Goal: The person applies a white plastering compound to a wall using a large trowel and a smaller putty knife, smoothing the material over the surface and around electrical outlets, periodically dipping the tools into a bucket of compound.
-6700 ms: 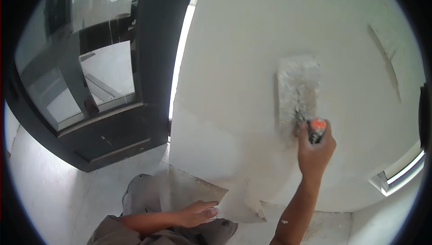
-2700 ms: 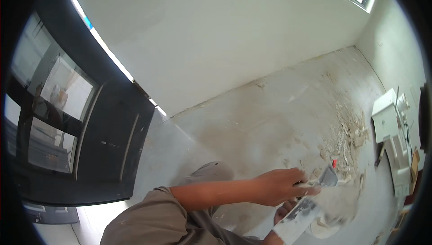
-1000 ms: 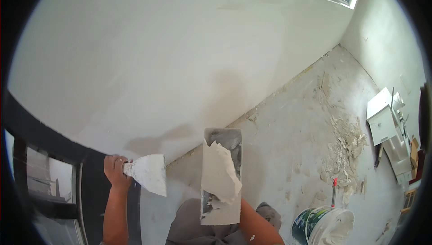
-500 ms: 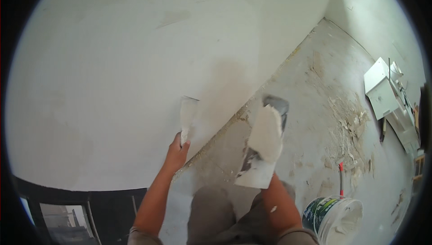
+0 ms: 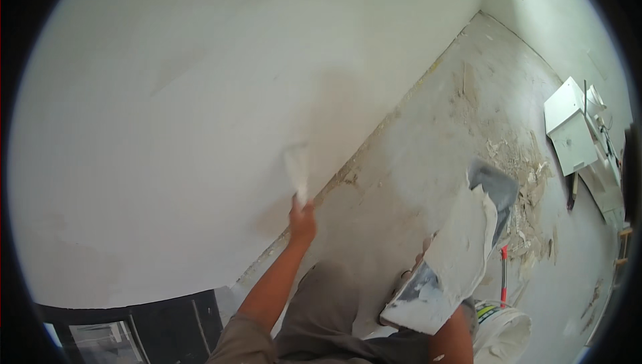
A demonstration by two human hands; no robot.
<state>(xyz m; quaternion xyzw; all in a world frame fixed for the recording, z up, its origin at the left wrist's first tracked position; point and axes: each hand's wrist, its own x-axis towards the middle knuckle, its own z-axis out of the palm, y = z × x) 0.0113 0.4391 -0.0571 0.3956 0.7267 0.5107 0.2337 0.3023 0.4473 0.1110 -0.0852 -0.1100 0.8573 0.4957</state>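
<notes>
In the head view, the left fingers (image 5: pixel 301 214) are closed around the handle of a putty knife (image 5: pixel 296 165), its blade pointing up and away from the person. The knife is blurred and appears in front of the pale wall (image 5: pixel 200 130); whether it touches the wall cannot be told. Half a second ago it stood a little farther left in the view; now it is nearer the line where wall meets floor (image 5: pixel 401 183).

The right fingers (image 5: pixel 422 250) grip the trowel (image 5: pixel 500 190) from underneath, mostly hidden by it, with only parts showing at its left edge. The trowel slants from lower left to upper right, and pale compound (image 5: pixel 461 237) covers much of its upper face, directly above the fingers. It has swung rightward, well apart from the knife, and now hides part of the bucket (image 5: pixel 513 329), which showed more fully before. A red-handled tool (image 5: pixel 504 277) is just beside the bucket, and scraped debris (image 5: pixel 531 187) lies beyond the trowel. The dark door (image 5: pixel 167 324) shows at lower left.
</notes>
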